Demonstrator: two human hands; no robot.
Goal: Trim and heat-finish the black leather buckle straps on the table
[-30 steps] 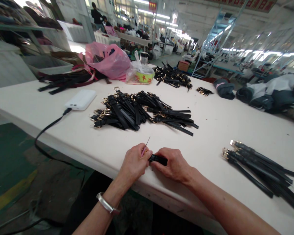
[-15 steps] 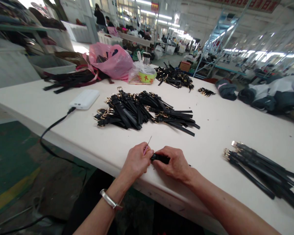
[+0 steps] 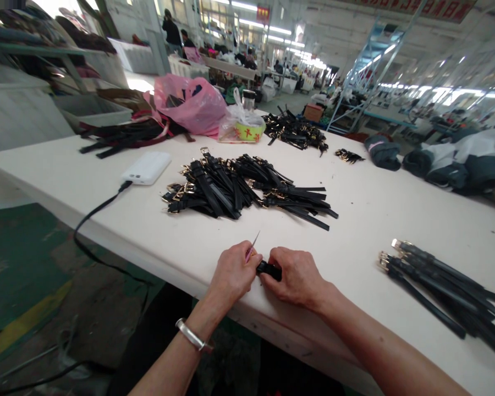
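Observation:
My left hand (image 3: pixel 233 272) is closed near the table's front edge. Its fingers pinch one end of a short black strap (image 3: pixel 269 269), where a bit of gold metal shows. A thin pointed tool with a pink lower part (image 3: pixel 251 248) sticks up from the same hand; its exact kind is unclear. On the strap's other side my right hand (image 3: pixel 299 275) is closed around it, with fingers and thumb hiding much of its length. Beyond both hands lies a heap of black buckled straps (image 3: pixel 220 187). A smaller bundle of similar straps (image 3: pixel 441 280) rests to the right.
A white power bank (image 3: pixel 146 168) with a black cable (image 3: pixel 91 212) sits at left on the white table (image 3: pixel 363 220). Farther back are a pink plastic bag (image 3: pixel 192 104), a green-yellow tape roll (image 3: pixel 249 132), more straps (image 3: pixel 295 132) and dark rolled fabric (image 3: pixel 457 162).
The view has shifted slightly. My hands keep hold of the strap at nearly the same spot, with the right fingers more curled around it. The pointed tool leans a little more to the right.

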